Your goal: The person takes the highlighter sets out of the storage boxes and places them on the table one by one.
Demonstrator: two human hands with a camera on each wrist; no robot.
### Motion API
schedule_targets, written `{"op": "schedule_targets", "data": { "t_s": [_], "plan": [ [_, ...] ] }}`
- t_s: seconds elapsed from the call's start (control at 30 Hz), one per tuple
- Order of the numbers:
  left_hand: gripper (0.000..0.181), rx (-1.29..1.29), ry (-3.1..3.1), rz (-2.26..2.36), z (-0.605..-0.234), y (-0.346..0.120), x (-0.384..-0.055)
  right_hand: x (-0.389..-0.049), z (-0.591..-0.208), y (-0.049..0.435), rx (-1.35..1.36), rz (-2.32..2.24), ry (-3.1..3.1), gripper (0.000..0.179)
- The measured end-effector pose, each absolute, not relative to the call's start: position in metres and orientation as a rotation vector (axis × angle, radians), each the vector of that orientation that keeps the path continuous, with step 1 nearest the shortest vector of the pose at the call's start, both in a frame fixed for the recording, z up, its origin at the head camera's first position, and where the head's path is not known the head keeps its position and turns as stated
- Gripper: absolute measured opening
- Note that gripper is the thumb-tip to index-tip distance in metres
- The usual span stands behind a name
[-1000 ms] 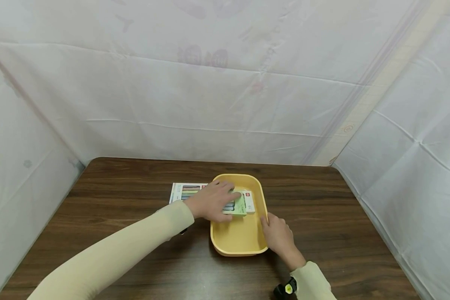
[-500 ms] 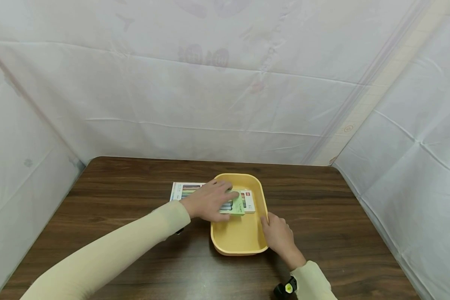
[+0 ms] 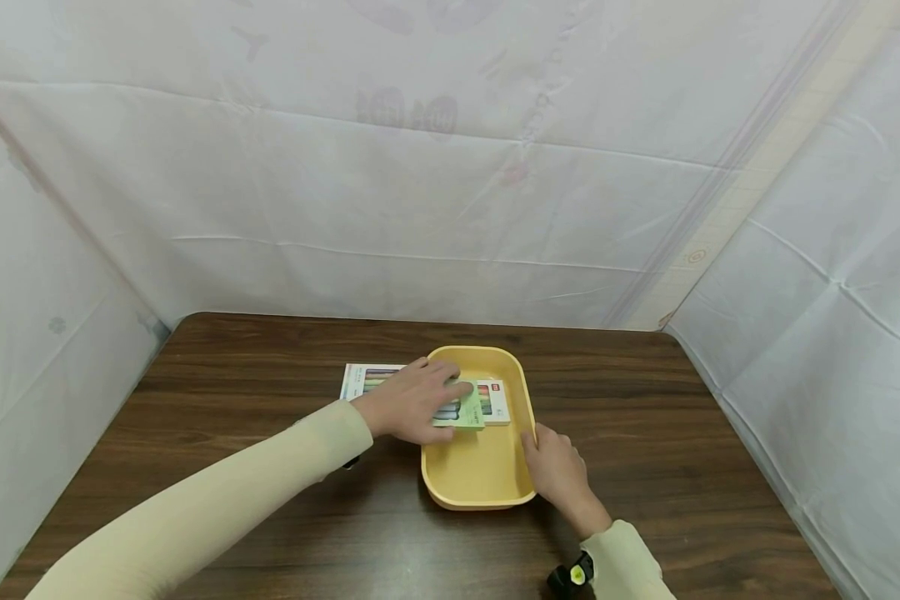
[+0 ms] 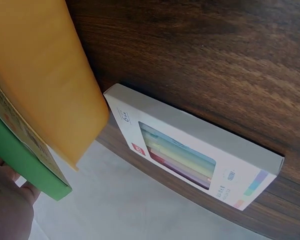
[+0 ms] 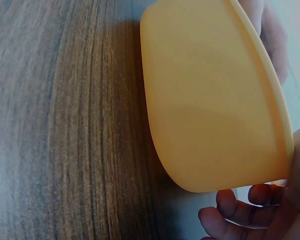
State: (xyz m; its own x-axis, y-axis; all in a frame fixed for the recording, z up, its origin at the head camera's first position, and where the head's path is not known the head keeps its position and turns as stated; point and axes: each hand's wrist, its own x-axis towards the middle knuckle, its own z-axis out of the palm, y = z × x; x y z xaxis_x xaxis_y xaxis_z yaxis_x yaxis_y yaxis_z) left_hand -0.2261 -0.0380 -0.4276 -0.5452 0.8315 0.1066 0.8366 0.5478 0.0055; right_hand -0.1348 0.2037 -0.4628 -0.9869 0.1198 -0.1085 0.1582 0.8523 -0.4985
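A yellow plastic basin (image 3: 480,479) stands on the table, with a white box of coloured pens (image 3: 499,403) lying inside it. My left hand (image 3: 411,403) reaches over the basin's left rim and grips a green box of pens (image 3: 471,410), thumb on one edge and fingers on the other. In the left wrist view this green box (image 4: 32,165) is tilted above the rim. My right hand (image 3: 558,468) holds the basin's right rim, thumb on the inner side; in the right wrist view its fingers (image 5: 227,202) curl by the outer wall.
Just left of the basin, a white box with a window showing coloured pens (image 4: 180,155) lies on the dark wooden table (image 3: 285,350). White sheeting (image 3: 345,208) hangs behind the table and on both sides.
My left hand has shifted slightly left with the green box, uncovering more of the white box in the basin. My right hand and the basin stay put.
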Motion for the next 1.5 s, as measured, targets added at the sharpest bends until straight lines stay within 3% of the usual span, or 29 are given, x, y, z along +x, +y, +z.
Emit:
{"op": "schedule_targets", "data": {
  "t_s": [1.5],
  "plan": [
    [0.061,-1.402,-2.661,-0.182,-0.427,-0.079,-0.215,-0.134,-0.460,0.202,0.216,-0.799,2.959,0.031]
  ]
}}
